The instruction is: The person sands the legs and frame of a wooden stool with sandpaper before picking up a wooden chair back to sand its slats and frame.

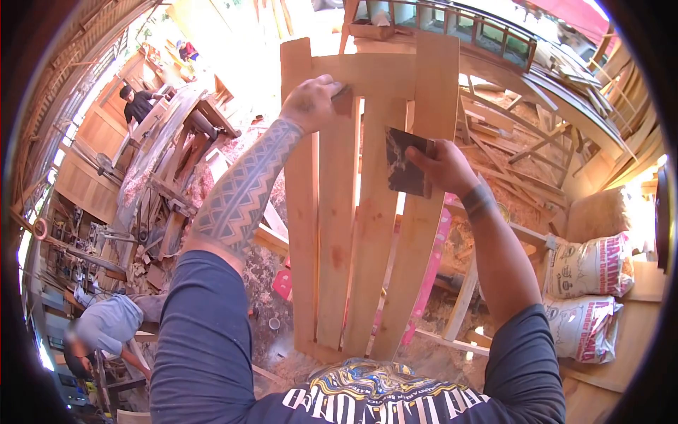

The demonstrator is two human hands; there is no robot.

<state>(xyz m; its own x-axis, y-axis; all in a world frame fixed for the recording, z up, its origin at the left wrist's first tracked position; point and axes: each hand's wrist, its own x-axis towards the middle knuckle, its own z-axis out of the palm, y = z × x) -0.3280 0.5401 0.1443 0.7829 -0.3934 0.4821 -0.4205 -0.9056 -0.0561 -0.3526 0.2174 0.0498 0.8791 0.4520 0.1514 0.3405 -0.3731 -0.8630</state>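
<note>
A pale wooden slatted panel (335,233), with several long boards and a crosspiece near its far end, stretches away from my body. My left hand (308,104) is closed at the far left of the panel, by the crosspiece. From its fingers sticks a small dark flat piece (344,92); its kind is hard to make out. My right hand (445,166) grips a dark rectangular sheet (408,177) with pale smears, thumb on its upper face, over the right-hand boards. A brownish stain (337,256) marks one middle board.
Wood offcuts (508,134) and shavings cover the ground on both sides. Two printed sacks (590,265) are stacked at the right. One person (138,106) is at a long bench on the left; another (106,328) bends over at lower left. A glazed wooden frame (459,27) lies beyond the panel.
</note>
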